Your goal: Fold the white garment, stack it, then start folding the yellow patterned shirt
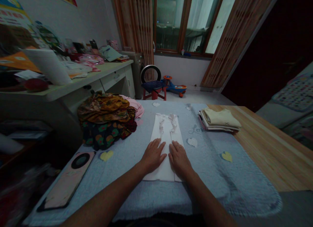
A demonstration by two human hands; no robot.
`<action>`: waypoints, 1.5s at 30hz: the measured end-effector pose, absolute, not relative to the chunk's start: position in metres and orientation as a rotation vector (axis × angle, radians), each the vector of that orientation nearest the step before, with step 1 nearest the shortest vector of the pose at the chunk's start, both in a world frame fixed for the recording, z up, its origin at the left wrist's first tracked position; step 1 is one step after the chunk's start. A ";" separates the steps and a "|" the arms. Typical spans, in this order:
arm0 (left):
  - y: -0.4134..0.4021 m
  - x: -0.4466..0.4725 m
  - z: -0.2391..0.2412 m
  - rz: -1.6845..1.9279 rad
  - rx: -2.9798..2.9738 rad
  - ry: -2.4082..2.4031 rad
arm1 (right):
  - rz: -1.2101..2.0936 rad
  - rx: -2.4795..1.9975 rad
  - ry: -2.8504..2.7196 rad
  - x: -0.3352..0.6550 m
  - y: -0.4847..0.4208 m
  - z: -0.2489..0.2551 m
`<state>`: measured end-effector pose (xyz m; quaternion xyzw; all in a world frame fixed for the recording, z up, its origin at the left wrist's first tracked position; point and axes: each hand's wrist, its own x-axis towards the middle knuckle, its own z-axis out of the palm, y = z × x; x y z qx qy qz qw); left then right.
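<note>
White garment point(160, 174): center of frame, folded narrow, lying flat on blue blanket point(207, 178)
Left hand point(153, 156): flat, palm down, fingers slightly spread, on garment's left part
Right hand point(180, 158): flat, palm down, on its right part
Folded stack point(220, 119): right of frame
Clothes pile point(107, 111): crumpled, left of frame
Pink phone point(68, 183): lower left of frame, on blanket

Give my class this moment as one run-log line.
left grip: open hand on white garment; right grip: open hand on same garment; garment: lying on blue cloth; beside: clothes heap left, folded stack right
</note>
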<state>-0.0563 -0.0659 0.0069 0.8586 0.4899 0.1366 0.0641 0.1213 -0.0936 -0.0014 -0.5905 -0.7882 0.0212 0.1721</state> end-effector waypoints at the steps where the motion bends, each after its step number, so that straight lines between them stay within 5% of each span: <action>1: -0.064 -0.055 0.009 0.439 2.576 1.504 | 0.059 -1.665 -2.226 0.122 -0.095 -0.001; 13: -0.059 -0.042 0.024 0.401 2.556 1.632 | 0.147 -1.513 -2.140 0.128 -0.107 0.010; 22: -0.047 -0.029 0.014 0.471 2.736 1.123 | 0.071 -1.552 -2.037 0.138 -0.113 -0.003; 45: -0.046 -0.029 0.013 0.541 2.628 0.925 | 0.529 -1.331 -2.130 0.159 -0.147 0.028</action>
